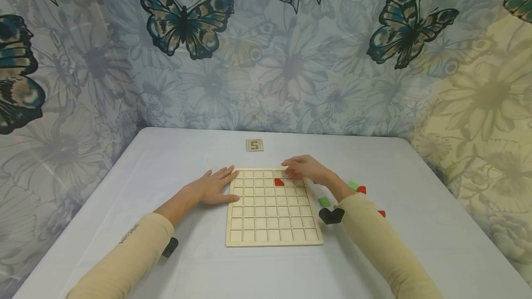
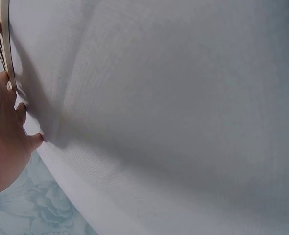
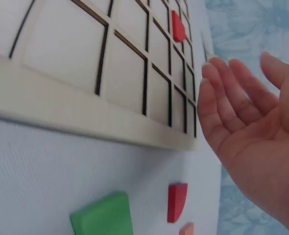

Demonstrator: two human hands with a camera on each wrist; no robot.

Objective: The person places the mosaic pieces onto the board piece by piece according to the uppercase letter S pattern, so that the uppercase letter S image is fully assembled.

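A pale wooden grid board (image 1: 266, 221) lies on the white table. My left hand (image 1: 212, 187) rests at its left edge, fingers spread and straight, thumb over the rim; the left wrist view shows these fingers (image 2: 21, 113) along the board's side. One red piece with a rounded corner (image 1: 279, 182) sits in a square near the board's top. Just right of that piece, my right hand (image 1: 308, 169) is over the top right corner. In the right wrist view its fingers (image 3: 240, 98) are loosely bent, and nothing shows in the palm or between them.
Right of the board lie loose pieces: a green one (image 1: 324, 202), another green one (image 1: 353, 185), a red one (image 1: 361, 189) and a red one partly behind the right sleeve (image 1: 382, 213). A small patterned card (image 1: 255, 145) lies behind the board. A butterfly-print wall covering (image 1: 291, 82) rises behind the table.
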